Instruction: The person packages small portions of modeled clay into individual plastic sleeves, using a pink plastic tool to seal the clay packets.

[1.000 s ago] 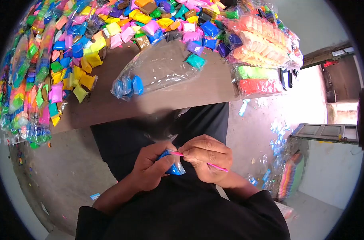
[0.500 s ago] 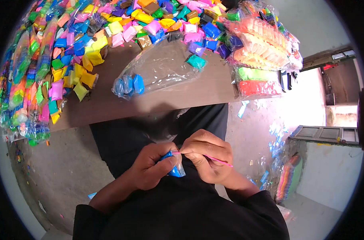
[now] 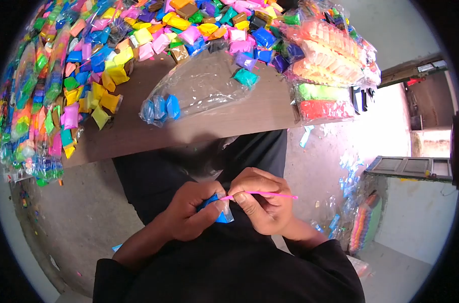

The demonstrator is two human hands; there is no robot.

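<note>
Over my lap, my left hand (image 3: 190,211) is closed around a small clear packet with blue filling (image 3: 223,217), pinched between thumb and fingers. My right hand (image 3: 263,203) grips a thin pink plastic stick (image 3: 271,194) between thumb and fingers. One tip of the stick lies against the blue packet, close to my left thumb. Its other end, with a small eyelet, sticks out to the right past my knuckles. Both hands are nearly touching. Part of the packet is hidden behind the left thumb and fingers.
On the brown table (image 3: 199,126) ahead lies a clear plastic bag (image 3: 209,83) with a few blue packets (image 3: 159,107) in its corner. A heap of colourful packets (image 3: 143,35) covers the back and left. Bagged orange and red packs (image 3: 326,108) are stacked right. Blue wrappers (image 3: 349,177) litter the floor.
The pink stick has turned in my right hand: its outer end now points more level and higher, and more of it shows. My left hand keeps hold of the packet.
</note>
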